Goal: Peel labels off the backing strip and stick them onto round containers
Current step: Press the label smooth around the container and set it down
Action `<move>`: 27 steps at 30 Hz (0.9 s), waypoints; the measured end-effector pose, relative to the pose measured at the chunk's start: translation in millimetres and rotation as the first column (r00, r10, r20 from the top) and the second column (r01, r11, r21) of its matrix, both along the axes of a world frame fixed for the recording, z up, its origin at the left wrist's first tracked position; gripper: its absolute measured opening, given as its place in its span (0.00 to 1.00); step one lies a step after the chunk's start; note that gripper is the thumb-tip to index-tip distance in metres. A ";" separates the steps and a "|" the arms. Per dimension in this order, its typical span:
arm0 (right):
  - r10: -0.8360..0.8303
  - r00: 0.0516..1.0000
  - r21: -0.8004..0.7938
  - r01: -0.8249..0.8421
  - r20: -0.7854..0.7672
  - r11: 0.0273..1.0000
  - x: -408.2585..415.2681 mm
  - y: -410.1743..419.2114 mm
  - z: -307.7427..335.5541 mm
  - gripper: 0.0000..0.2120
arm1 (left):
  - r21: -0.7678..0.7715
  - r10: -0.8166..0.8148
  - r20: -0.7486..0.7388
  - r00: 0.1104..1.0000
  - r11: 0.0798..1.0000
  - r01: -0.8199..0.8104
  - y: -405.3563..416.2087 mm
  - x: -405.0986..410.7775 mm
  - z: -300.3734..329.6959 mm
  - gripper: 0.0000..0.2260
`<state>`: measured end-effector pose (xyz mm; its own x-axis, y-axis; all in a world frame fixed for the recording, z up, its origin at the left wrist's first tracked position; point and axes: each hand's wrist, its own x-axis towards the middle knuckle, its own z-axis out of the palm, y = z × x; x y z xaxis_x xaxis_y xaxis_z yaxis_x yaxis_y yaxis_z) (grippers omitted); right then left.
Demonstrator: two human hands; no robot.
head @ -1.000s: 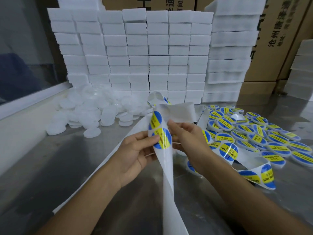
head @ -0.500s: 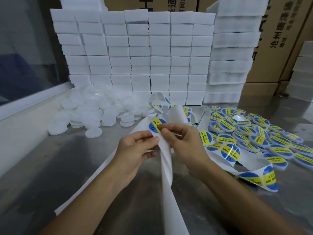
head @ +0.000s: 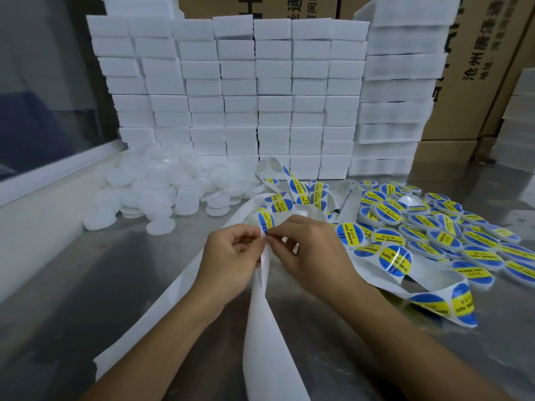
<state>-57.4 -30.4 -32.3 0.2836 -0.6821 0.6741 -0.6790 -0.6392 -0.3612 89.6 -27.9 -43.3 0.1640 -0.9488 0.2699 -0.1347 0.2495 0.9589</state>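
Note:
A long white backing strip point(head: 266, 337) runs from the bottom of the view up between my hands. My left hand point(head: 228, 256) pinches the strip's edge, fingers curled. My right hand point(head: 309, 253) pinches it from the other side, right beside a round blue and yellow label point(head: 265, 220) that stands just above my fingertips. More strip with labels point(head: 396, 260) coils to the right and behind my hands. A pile of plain white round containers point(head: 156, 192) lies at the back left. Labelled containers point(head: 434, 227) cover the table at the right.
Stacks of white foam blocks point(head: 260, 91) form a wall at the back, with cardboard boxes point(head: 477, 65) behind and to the right. A white ledge point(head: 37, 215) borders the steel table point(head: 86, 299) on the left.
Both hands have lowered and drawn together on the strip. The label that faced me broadly a second ago now shows smaller above my fingertips.

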 end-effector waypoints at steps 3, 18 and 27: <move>-0.051 0.998 -0.040 0.049 -0.042 0.998 0.3 2.6 2.1 0.06 | -0.107 0.023 0.172 0.985 0.994 -0.005 0.5 -0.6 0.1 0.12; -0.229 0.783 0.367 0.001 0.578 0.930 -11.0 -8.6 9.0 0.08 | 0.011 0.060 -0.062 0.996 0.998 -0.059 2.5 2.9 8.0 0.10; -0.249 0.226 0.335 -0.689 0.942 0.643 0.5 -0.9 19.1 0.05 | 0.167 0.003 -0.360 0.933 0.984 0.061 1.7 3.2 6.2 0.02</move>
<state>-57.0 -31.3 -13.2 0.0690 -0.9974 0.0211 0.5359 0.0193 -0.8441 92.9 -26.1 -37.1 0.1906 -0.9812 0.0307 0.2293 0.0749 0.9705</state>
